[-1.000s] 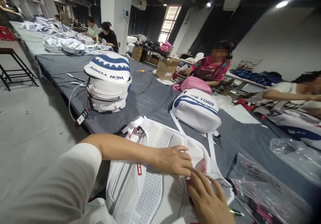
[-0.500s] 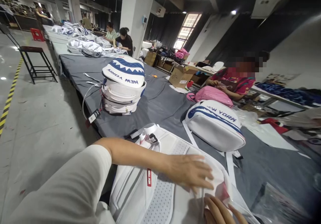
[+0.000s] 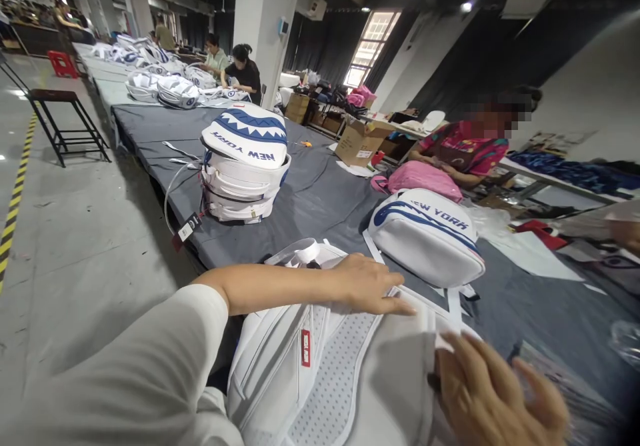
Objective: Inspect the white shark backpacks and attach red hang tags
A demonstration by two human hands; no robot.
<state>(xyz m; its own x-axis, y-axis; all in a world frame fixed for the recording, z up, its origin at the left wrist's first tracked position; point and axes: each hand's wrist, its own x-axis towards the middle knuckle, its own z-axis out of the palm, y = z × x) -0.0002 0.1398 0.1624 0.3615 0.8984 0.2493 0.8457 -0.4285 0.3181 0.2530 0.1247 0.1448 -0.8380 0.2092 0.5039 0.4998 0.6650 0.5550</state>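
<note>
A white backpack [image 3: 400, 366] lies in front of me with its back panel up, showing a perforated grey strip and a small red label [image 3: 306, 348]. My left hand [image 3: 373, 285] rests across the far edge of the backpack, thumb and fingers stretched out. At the right end of the bag is my right hand [image 3: 495, 386], slightly blurred, with its fingers apart over the edge and nothing seen in them. The underside of the right palm is hidden. White straps and a top loop [image 3: 306, 253] stick out at the bag's far left.
A stack of white and blue backpacks [image 3: 245, 186] stands at the table's left side. Another white backpack [image 3: 425, 239] sits beyond my hands, beside a pink bag [image 3: 425, 179]. A co-worker [image 3: 465, 146] is across the table. Clear plastic [image 3: 560, 379] lies at right; a stool [image 3: 63, 119] stands left.
My left hand has moved from the middle of the back panel up to the far edge. My right hand has lifted and shifted right. The view has moved slightly.
</note>
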